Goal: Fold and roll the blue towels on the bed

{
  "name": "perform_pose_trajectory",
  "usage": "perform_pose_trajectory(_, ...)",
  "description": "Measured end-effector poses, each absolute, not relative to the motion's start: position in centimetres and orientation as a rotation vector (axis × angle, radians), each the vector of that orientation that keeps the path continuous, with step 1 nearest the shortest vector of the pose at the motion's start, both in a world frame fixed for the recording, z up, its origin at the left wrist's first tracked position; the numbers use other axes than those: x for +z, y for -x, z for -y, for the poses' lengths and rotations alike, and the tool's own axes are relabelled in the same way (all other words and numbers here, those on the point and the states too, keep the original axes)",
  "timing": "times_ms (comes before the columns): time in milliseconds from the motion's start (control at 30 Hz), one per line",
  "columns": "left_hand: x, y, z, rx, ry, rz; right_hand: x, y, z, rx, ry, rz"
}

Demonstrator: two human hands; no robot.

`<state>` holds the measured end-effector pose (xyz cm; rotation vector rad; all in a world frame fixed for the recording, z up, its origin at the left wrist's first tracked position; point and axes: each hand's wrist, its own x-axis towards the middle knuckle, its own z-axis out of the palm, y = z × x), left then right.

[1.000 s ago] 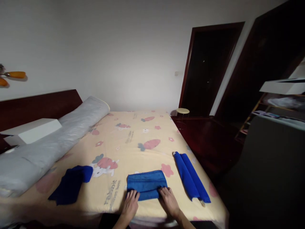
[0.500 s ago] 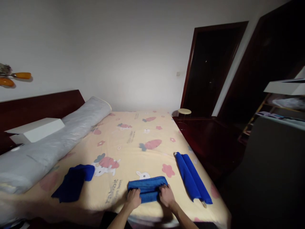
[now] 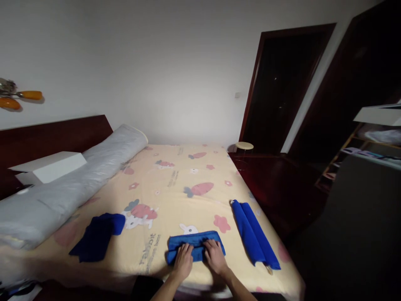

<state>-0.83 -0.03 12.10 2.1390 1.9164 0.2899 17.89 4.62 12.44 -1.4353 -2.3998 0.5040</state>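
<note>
A blue towel (image 3: 197, 238) lies on the near edge of the bed, its long sides folded inward so that a seam runs along its middle. My left hand (image 3: 184, 260) rests on the left part of the towel, fingers stretched forward over the near fold. On the right part lies my right hand (image 3: 215, 256), its fingers spread across the seam. To the right is a brighter blue cloth (image 3: 254, 236), folded into a long strip with two rolled-looking sides. Further left, a crumpled dark blue cloth (image 3: 97, 238) lies on the sheet.
The bed sheet (image 3: 175, 209) is cream with carrots and rabbits. A grey rolled mattress or quilt (image 3: 103, 163) lies along the headboard (image 3: 62, 133), with a white box (image 3: 56, 167) against it. A round stool (image 3: 244, 146) and a shelf (image 3: 376, 138) stand to the right.
My hands have shifted from gripping the towel's near side to lying on top, fingers reaching forward over the fold. The near flap now sits closer to the far one.
</note>
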Motion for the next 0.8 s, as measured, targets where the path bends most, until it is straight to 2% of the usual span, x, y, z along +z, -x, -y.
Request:
perform_pose_trajectory(167, 11.5, 3.6, -1.3, 0.428, -2.097, -2.218, 11.7, -19.8, -7.1, 0.417, 1.62, 2.3)
perform_pose_trajectory(367, 12.3, 8.5, -3.2, 0.298, -1.959, -2.392, 11.2, -21.9, -9.8, 0.379, 1.738, 2.279)
perform_pose_trajectory(633, 11.3, 10.1, -4.0, 0.195, -1.901, -2.343, 10.8, -22.1, -11.7, 0.395, 1.78, 2.338)
perform_pose_trajectory(800, 12.2, 11.1, -4.2, 0.201, -1.968, -2.182, 11.1, -22.6, -12.8, 0.425, 1.719, 2.399)
